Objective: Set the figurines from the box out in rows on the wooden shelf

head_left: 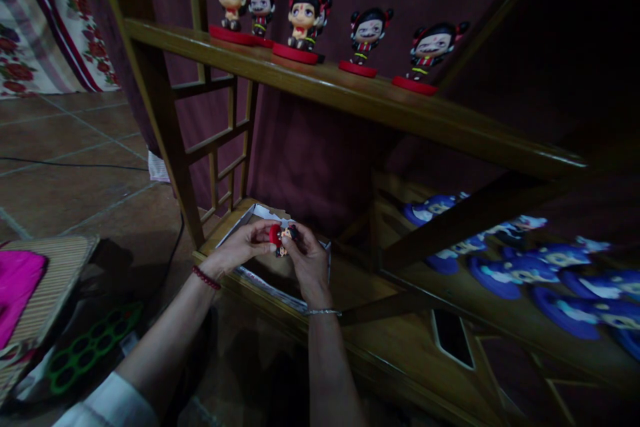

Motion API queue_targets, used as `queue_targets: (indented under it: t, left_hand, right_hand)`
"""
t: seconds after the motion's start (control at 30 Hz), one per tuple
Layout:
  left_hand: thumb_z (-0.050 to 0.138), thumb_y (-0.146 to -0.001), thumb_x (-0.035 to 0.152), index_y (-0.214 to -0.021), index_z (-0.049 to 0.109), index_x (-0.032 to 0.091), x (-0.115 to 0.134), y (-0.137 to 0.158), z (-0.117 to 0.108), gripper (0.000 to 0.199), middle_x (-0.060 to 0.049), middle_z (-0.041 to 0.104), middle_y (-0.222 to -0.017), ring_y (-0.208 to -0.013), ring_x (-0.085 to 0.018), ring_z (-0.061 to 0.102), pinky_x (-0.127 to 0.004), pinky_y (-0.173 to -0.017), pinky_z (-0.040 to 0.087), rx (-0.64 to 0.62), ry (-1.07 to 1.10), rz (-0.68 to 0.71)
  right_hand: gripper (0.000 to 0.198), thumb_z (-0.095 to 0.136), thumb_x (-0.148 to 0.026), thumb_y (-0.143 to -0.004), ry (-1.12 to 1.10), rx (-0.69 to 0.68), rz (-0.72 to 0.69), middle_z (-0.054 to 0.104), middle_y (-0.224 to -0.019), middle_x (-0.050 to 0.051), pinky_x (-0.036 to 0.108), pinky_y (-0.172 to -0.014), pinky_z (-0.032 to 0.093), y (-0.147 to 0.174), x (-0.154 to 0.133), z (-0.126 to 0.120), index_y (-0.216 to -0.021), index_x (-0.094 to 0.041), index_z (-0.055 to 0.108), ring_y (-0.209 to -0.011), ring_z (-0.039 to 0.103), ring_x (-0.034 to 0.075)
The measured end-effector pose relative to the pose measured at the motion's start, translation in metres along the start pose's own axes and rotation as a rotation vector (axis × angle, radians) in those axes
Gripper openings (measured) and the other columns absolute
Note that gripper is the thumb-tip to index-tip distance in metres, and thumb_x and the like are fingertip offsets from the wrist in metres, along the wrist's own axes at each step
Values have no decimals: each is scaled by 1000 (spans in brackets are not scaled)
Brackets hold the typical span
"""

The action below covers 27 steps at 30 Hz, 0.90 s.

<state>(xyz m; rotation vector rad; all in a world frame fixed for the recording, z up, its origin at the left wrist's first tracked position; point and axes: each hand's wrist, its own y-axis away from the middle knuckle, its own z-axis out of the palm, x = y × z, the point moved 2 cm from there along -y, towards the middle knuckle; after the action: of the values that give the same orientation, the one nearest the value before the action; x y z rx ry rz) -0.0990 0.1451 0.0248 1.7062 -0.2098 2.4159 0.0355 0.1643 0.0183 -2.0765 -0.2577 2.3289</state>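
Note:
Between my two hands, above an open cardboard box, I hold a small figurine (pixel 285 237) with dark hair and a red round base, tipped on its side. My left hand (pixel 249 242) has its fingers closed on the red base. The fingers of my right hand (pixel 306 257) are closed around the figurine's head and body. Underneath, the box (pixel 260 280) with white edges sits on the lower shelf; its bottom is partly hidden by my hands.
Several similar figurines (pixel 367 37) on red bases stand along the upper wooden shelf (pixel 320 83). Several blue figurines (pixel 535 267) are at the right. A phone (pixel 453 339) lies on the lower wood. At lower left are a green tray (pixel 90 347) and pink cloth (pixel 19 290).

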Motion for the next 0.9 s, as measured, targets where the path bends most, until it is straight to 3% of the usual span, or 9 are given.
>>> queue_targets:
  t: [0.43, 0.9]
  left_hand:
    - [71, -61, 19, -110, 53, 15, -2, -1, 1, 52, -5, 63, -97, -92, -16, 56, -33, -88, 39, -10, -38, -17]
    - [71, -61, 20, -109, 53, 14, -7, -3, -3, 51, -6, 62, -97, -89, -15, 56, -31, -86, 40, 19, -12, -16]
  right_hand:
    - [31, 60, -29, -68, 115, -41, -46, 64, -95, -1, 26, -73, 48, 2, -5, -1, -98, -25, 60, -82, 59, 15]
    - [36, 62, -29, -66, 107, -16, 15, 65, -94, 0, 28, -75, 47, 2, -5, -2, -102, -25, 60, -83, 59, 16]
